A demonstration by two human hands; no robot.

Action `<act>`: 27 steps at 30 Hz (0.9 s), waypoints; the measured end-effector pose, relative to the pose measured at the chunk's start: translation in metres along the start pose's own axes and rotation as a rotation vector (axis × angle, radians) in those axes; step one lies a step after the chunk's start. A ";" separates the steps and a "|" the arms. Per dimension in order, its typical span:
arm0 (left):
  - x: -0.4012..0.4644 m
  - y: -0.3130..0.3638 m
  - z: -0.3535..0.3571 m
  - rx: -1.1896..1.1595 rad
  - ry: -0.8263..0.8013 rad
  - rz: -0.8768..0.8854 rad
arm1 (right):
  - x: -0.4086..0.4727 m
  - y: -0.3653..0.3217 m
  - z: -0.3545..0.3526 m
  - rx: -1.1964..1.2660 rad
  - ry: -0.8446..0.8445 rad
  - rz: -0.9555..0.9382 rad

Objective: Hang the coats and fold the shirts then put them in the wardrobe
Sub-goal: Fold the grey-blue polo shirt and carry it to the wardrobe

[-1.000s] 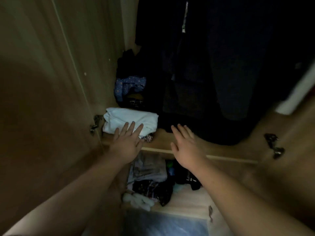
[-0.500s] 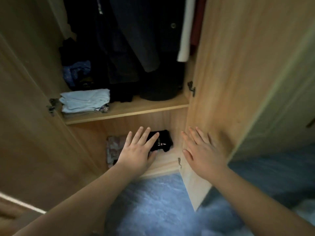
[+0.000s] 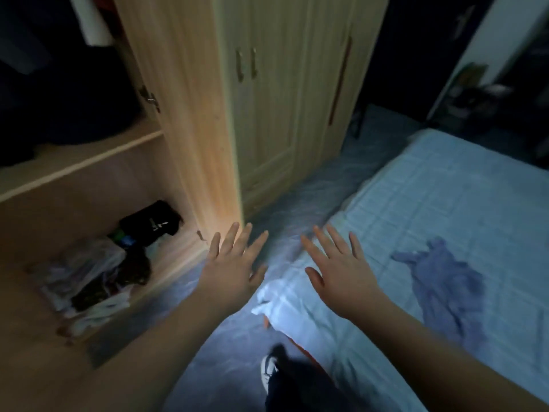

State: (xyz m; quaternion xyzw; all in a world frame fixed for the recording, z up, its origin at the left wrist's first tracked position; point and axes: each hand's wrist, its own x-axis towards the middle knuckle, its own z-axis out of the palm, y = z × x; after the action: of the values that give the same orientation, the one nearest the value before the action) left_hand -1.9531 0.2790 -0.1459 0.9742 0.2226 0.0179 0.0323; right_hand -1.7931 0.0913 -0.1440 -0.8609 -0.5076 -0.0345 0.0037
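- A dark trouser leg and a white shoe (image 3: 266,370) show at the bottom of the view, nearer than either wrist, on the pale blue floor (image 3: 225,346) beside the bed corner.
- The left hand (image 3: 234,270) hovers palm down with straight, spread fingers and holds nothing. Its fingertips point toward the foot of the open wardrobe door (image 3: 190,120).
- The right hand (image 3: 338,270) is just as flat and splayed, also holding nothing, over the near corner of the bed (image 3: 445,203).
- The purple shirt (image 3: 445,281) lies crumpled on the bed sheet, right of the right hand's little finger and apart from it. I judge it the next garment to fetch and fold.
- To do that well, the right hand should probably reach across to the heap, the left joining it. Each hand would take a shoulder or hem edge rather than a fistful of the middle, so the cloth opens flat on the sheet.
- The bed gives a broad surface for smoothing. The shirt is thin and limp, so sleeves may tuck under unseen.
- Left of the left thumb, the lower compartment (image 3: 98,263) of the wardrobe holds a loose jumble of clothes.
- Beyond the fingertips, the shelf (image 3: 77,162) above carries dark garments, hard to tell apart in the dim light. A folded shirt needs a level spot there.
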 end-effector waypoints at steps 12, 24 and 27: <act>0.029 0.218 0.030 -0.078 -0.054 0.351 | -0.183 0.159 0.018 0.047 -0.032 0.410; 0.110 0.460 0.132 -0.086 -0.185 0.505 | -0.309 0.380 0.079 0.123 -0.139 0.571; 0.122 0.484 0.156 -0.090 -0.212 0.488 | -0.315 0.412 0.104 0.155 -0.189 0.607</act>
State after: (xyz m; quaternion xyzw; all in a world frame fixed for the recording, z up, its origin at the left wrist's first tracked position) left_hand -1.6260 -0.1115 -0.2646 0.9931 -0.0246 -0.0668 0.0936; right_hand -1.5790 -0.3791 -0.2558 -0.9694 -0.2271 0.0870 0.0324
